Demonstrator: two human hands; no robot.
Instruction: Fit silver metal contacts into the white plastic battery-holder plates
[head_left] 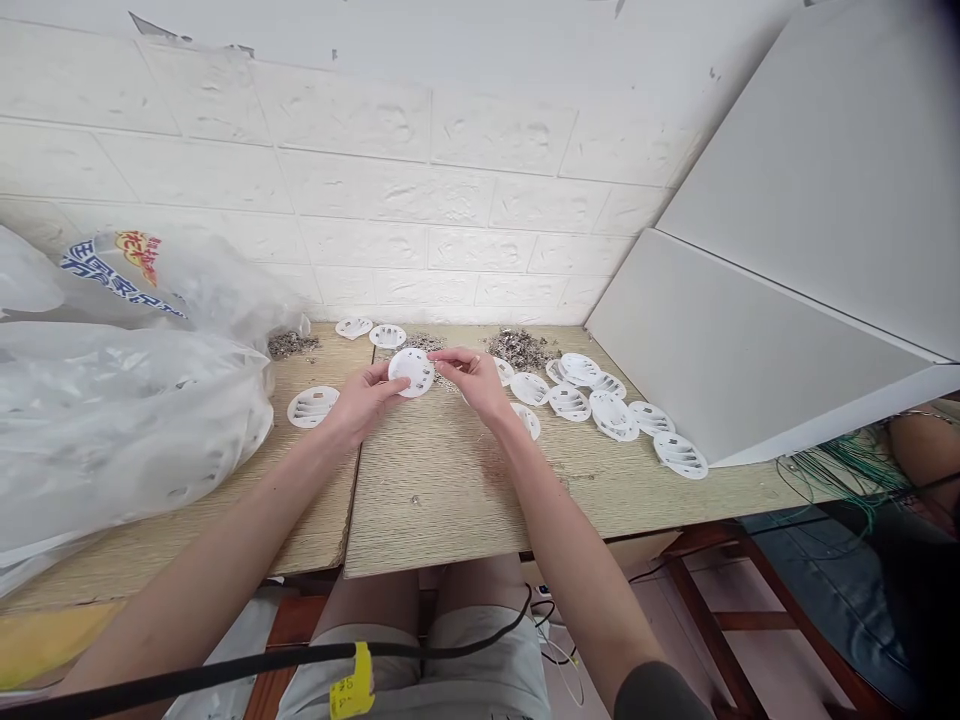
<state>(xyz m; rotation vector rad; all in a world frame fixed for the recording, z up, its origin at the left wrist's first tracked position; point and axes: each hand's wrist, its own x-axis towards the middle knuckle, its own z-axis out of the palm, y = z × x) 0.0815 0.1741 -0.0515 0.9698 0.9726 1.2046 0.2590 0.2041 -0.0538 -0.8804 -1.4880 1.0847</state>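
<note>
Left hand gripping white disc by its rim — right hand pinched at its edge, contents unclear — more discs on bench.

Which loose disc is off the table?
The disc in the left hand, with the right hand at its edge; the other loose ones lie on the table or on one another.

– 5 o'clock, dk grey sleeve, R arm!
– Copy. Hands?
– L hand, R hand, both bare!
– 6 o'clock?
– Pale grey shorts, thighs bare past the hems, blk cable strung over 'em!
– Yellow tag on it, 7 o'clock, dark mkgs, too small to read!
</note>
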